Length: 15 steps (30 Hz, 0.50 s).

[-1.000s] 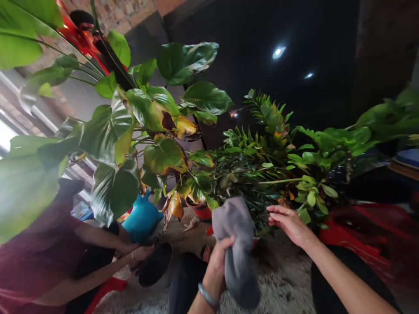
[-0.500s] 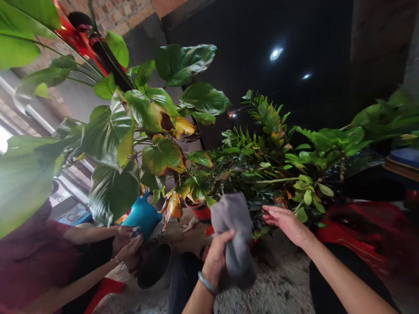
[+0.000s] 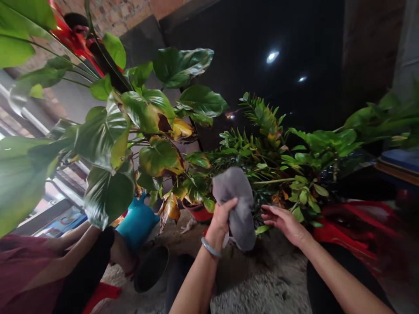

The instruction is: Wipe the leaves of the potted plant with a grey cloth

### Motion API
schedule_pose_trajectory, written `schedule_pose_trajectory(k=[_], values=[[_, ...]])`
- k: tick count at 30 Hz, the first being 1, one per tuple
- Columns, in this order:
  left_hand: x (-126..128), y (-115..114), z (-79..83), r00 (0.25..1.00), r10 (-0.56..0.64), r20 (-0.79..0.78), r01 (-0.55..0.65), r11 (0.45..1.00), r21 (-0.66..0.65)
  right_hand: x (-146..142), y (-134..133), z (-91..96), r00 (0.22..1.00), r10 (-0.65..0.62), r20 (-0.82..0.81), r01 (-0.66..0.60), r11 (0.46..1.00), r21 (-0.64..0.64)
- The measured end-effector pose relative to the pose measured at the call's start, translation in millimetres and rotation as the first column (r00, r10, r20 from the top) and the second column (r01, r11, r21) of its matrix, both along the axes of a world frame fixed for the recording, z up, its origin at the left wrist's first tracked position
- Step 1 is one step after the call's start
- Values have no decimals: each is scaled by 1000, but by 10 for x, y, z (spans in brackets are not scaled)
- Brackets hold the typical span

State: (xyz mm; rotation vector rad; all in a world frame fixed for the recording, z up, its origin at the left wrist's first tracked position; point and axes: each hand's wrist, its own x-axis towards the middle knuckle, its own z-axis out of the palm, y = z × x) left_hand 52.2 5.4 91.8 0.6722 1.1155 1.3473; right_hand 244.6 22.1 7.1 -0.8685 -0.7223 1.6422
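Observation:
A grey cloth (image 3: pixel 236 187) hangs bunched from my left hand (image 3: pixel 223 218), its folds drooping to the right of my fingers. The thumb lies across the cloth, and a pale bracelet (image 3: pixel 211 248) circles that wrist. To the right, my right hand (image 3: pixel 284 223) reaches in with fingers stretched out and nothing in them. It is apart from the cloth and close to the leaves of a low green plant (image 3: pixel 303 196). Behind the cloth stands a red pot (image 3: pixel 199 213), partly covered by leaves.
A large-leaved plant (image 3: pixel 108 131) with browned leaves spreads across the left. Below it are a blue watering can (image 3: pixel 135 224), a dark bucket (image 3: pixel 151 269) and a seated person in a maroon top (image 3: pixel 22 270). A red bag (image 3: pixel 356 235) lies at right; a dark panel (image 3: pixel 294 39) stands behind.
My left hand has lifted the cloth up and forward. My right hand has barely moved. The other person's hands have shifted back behind the large leaves.

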Motion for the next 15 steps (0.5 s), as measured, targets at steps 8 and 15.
schedule_pose_trajectory(k=[8, 15], values=[[0, -390, -48, 916, -390, -97, 392, 920, -6, 60, 43, -95, 999, 30, 33, -26, 995, -100], [121, 134, 231, 997, 48, 53, -55, 991, 125, 17, 23, -10, 1000, 15, -5, -15, 998, -64]])
